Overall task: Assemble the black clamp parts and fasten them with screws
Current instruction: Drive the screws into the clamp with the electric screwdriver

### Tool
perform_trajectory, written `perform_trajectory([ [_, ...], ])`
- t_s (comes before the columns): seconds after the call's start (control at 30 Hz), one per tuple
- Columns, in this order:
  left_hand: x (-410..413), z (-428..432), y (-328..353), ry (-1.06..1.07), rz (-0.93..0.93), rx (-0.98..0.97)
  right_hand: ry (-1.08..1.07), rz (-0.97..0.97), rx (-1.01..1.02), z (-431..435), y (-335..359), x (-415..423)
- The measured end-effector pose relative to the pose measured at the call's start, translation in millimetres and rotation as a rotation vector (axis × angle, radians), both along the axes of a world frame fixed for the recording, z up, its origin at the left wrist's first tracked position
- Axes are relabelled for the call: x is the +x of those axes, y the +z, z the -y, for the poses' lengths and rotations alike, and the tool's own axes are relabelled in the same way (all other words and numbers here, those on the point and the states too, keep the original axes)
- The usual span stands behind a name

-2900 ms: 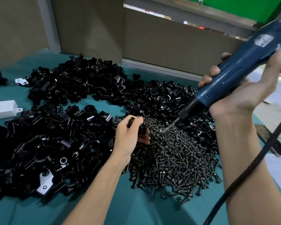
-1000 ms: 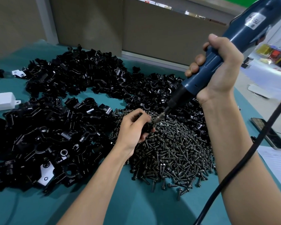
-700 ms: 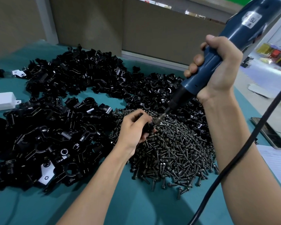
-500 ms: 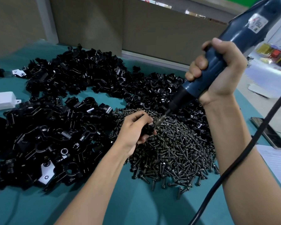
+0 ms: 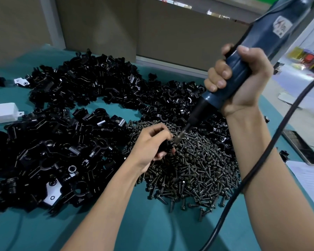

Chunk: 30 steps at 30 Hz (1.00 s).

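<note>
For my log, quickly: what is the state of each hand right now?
Left hand: closed on a black clamp part.
Right hand: closed on the blue electric screwdriver.

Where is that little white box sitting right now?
In the head view, the white box lies at the far left edge of the teal table, beside the left end of the pile of black clamp parts.

even indoor light, glints on glossy parts, wide-angle bending and softness at edges.
</note>
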<state>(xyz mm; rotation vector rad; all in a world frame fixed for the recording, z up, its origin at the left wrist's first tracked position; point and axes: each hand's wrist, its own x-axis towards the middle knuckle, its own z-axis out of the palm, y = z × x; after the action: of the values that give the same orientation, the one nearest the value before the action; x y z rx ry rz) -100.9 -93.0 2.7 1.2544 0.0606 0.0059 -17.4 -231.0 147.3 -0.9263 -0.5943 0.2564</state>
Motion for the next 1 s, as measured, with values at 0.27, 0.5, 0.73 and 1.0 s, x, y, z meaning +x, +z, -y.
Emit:
perform_trajectory([
  [0.27,1.9,3.0,-2.5,0.01,-0.01,0.027,-0.087,-0.03,-0.07,-6.7,0.1,-1.1],
  [0.5,-0.8,1.8,-0.2,0.04,0.039,-0.016,-0.187,0.026,-0.143,-18.2,7.4,-9.3],
  [0.73,1.5,-0.7,-0.7,0.107,-0.045,-0.184,-0.443,0.153,-0.131,-29.8,2.1,-17.9],
  [1.0,-0.4,1.2,-1.6,0.063,-0.019,-0.101,-0.461,0.106,-0.14,-24.6,-1.1,-19.5],
])
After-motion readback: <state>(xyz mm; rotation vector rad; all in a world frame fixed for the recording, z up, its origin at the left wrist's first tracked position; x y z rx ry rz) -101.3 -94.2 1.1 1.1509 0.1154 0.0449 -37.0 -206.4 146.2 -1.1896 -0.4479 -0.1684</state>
